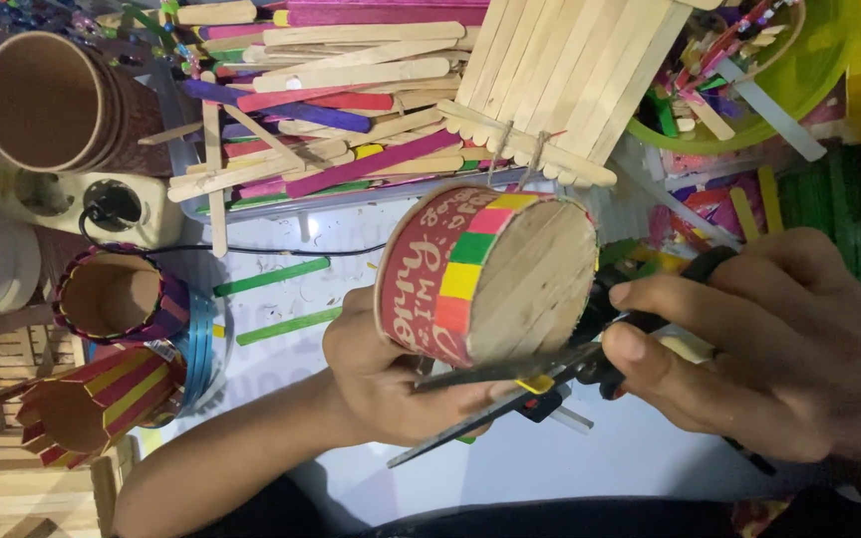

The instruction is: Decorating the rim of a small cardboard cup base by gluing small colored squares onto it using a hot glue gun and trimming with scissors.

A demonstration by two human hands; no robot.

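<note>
- The left hand [391, 384] is wrapped around a red paper cup [485, 274], holding it on its side just above the white table [640, 453]; the cup's bottom, covered in bare wooden sticks, faces the camera.
- A band of coloured stick pieces, pink, green, yellow and red, runs along the cup's rim edge.
- The right hand [759, 349] grips a pair of black-handled scissors [550, 374], fingers closed through the handles; the blades are parted, lying under the cup's lower edge and across the left hand's fingers.
- A small yellow stick piece [535, 384] sits at the blades.
- Behind the cup, a heap of plain and coloured craft sticks [351, 110] crowds the table, with a flat panel of glued sticks [565, 75] leaning over it.
- To the left stand a stack of brown paper cups [57, 105], a white power strip [92, 204], and two stick-clad cups [112, 294] [92, 399].
- Two loose green sticks [276, 274] lie between those cups and the left hand.
- A green bowl [799, 95] of scraps sits at the upper right.
</note>
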